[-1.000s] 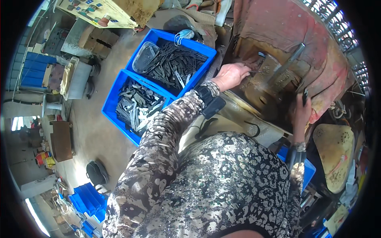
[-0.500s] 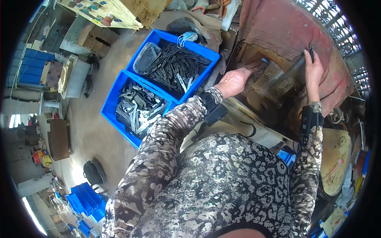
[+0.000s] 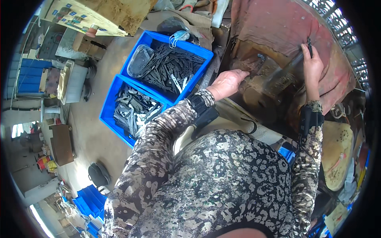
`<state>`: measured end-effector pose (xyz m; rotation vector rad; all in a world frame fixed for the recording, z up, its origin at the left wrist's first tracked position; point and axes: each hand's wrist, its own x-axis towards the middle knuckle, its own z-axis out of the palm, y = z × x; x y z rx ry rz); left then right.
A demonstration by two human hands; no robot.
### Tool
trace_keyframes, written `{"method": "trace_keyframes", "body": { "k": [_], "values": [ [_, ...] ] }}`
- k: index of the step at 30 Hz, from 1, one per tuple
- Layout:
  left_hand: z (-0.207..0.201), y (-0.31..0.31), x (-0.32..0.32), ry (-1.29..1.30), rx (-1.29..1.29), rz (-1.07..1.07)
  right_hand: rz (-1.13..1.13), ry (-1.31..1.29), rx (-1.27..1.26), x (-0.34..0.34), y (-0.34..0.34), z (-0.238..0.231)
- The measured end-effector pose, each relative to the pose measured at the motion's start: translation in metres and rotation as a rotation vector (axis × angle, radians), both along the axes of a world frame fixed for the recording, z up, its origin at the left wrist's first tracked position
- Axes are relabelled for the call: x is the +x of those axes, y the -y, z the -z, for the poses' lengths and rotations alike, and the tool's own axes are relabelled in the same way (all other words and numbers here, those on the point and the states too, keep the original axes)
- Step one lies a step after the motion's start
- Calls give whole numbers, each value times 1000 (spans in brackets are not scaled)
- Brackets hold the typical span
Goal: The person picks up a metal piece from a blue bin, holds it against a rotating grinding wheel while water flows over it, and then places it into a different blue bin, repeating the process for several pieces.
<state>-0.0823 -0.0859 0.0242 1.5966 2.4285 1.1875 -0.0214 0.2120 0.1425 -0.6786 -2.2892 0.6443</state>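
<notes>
Strips [image 3: 174, 66] fill blue bins [image 3: 112, 127] left of the left hand [image 3: 229, 83]; which are done, I can't tell. Its fingertips press together, on what is unclear. The right hand [image 3: 313, 65] pinches a thin dark piece [image 3: 309, 42].

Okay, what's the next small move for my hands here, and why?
I'd probably bring the right hand and its slim dark piece down toward the wet metal fixture: the left hand has its fingertips pinched near that fixture, while the right holds the piece higher, over the red cloth.
</notes>
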Motion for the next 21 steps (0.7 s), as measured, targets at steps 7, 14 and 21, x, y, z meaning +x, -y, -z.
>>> {"method": "trace_keyframes", "body": {
  "k": [7, 14, 21],
  "values": [
    [-8, -1, -12, -7, -19, 15, -90, -109, -55, -7, 1, 1],
    [-6, 5, -11, -1, -34, 19, -101, -118, -41, -7, 5, 1],
    [-6, 6, -12, -14, -33, -9, -104, -112, -46, -10, 6, 2]
  ]
}}
